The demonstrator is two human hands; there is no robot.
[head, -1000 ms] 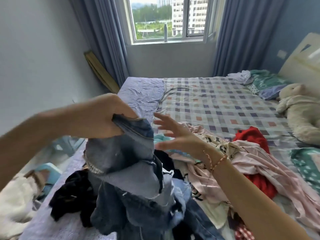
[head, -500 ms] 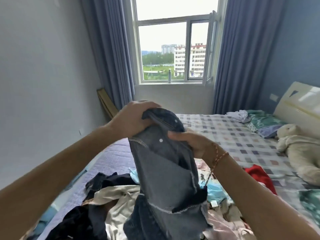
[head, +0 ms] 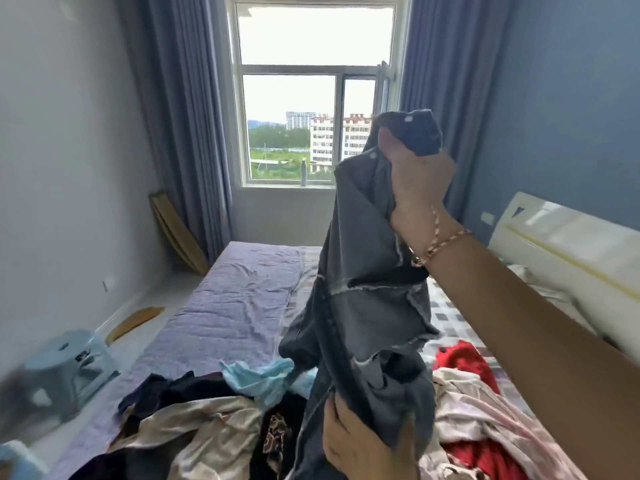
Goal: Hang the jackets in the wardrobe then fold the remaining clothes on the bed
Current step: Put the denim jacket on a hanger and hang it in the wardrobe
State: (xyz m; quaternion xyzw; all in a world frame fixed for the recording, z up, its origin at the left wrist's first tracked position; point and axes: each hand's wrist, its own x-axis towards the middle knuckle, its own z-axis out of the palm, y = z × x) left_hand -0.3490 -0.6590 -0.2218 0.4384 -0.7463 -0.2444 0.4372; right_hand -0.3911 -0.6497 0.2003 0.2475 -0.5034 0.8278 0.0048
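Note:
A dark blue denim jacket [head: 363,306] hangs lifted above the bed [head: 239,306]. My right hand [head: 415,181], with a braided bracelet at the wrist, grips its top end high in front of the window. Lower down, my left hand [head: 349,441] holds the jacket's bottom part near the frame's lower edge. Under the jacket lies a pile of clothes [head: 214,427]: dark, beige, light blue, pink and red [head: 464,365] pieces, all unfolded.
A light blue plastic stool [head: 69,362] stands on the floor left of the bed. A wooden board [head: 176,230] leans in the far left corner by the curtain. The white headboard [head: 568,244] is at the right.
My right hand has raised the jacket's top end up and to the right. My left hand has left the top and now holds the jacket low down. The view has tilted up.

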